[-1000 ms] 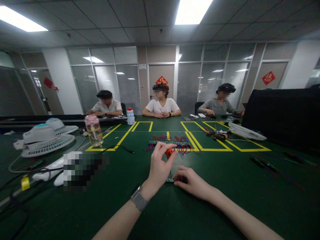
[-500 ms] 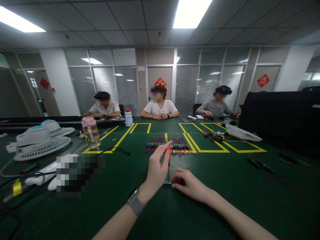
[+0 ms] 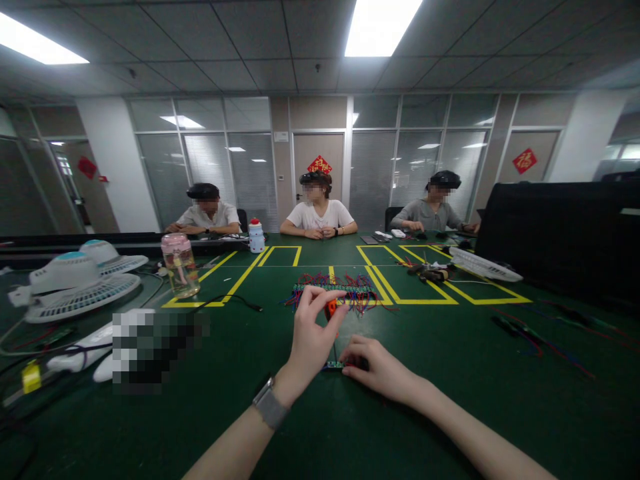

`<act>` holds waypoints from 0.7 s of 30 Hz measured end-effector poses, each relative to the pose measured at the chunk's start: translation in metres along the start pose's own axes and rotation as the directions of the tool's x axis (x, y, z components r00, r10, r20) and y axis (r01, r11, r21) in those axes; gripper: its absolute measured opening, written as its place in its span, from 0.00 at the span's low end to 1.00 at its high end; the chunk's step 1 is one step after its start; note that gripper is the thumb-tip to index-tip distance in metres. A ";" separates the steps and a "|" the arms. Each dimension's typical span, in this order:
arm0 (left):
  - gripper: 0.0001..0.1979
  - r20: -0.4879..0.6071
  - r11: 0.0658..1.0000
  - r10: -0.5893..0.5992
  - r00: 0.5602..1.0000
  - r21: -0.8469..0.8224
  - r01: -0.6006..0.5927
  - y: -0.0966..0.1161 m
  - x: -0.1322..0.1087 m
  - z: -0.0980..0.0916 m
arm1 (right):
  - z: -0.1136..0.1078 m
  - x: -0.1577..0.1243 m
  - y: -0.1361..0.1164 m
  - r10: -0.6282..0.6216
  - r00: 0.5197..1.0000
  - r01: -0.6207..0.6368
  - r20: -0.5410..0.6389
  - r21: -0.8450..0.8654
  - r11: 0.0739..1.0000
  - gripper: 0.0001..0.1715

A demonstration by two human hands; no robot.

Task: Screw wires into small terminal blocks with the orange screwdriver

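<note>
My left hand (image 3: 311, 333), a watch on its wrist, has thumb and fingers curled round the orange and black handle of a screwdriver (image 3: 332, 309). The thin shaft points straight down at a small green circuit board (image 3: 332, 365) on the table. To the right, my right hand (image 3: 375, 365) rests low with its fingertips pinching the board's right end. Part of the board is hidden behind those fingers. Beyond my hands lies a row of joined circuit boards (image 3: 350, 289) with many red and blue wires.
On the left stand white fans (image 3: 83, 293), a pink-lidded bottle (image 3: 180, 270) and cables. A dark monitor (image 3: 550, 233), pliers-like tools (image 3: 433, 271) and wired boards (image 3: 525, 333) are at right. Three people sit across the green table (image 3: 240, 433).
My left hand's fingers have bent and spread more around the screwdriver handle, having been straighter before. The right hand stays on the board.
</note>
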State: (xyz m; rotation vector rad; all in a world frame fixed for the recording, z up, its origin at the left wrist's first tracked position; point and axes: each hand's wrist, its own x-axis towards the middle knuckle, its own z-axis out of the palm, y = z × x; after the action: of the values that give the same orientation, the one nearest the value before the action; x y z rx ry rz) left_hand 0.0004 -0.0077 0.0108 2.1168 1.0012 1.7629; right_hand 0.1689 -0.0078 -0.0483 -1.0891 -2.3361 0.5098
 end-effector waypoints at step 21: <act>0.10 -0.012 1.000 -0.010 1.000 -0.017 0.010 0.003 -0.002 0.001 | 0.000 -0.001 0.001 0.001 1.000 -0.001 0.014 0.004 1.000 0.07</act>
State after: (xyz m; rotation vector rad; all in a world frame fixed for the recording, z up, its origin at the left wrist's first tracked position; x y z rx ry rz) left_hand 0.0021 -0.0108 0.0112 2.0896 0.9947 1.7750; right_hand 0.1701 -0.0074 -0.0491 -1.0883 -2.3460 0.5235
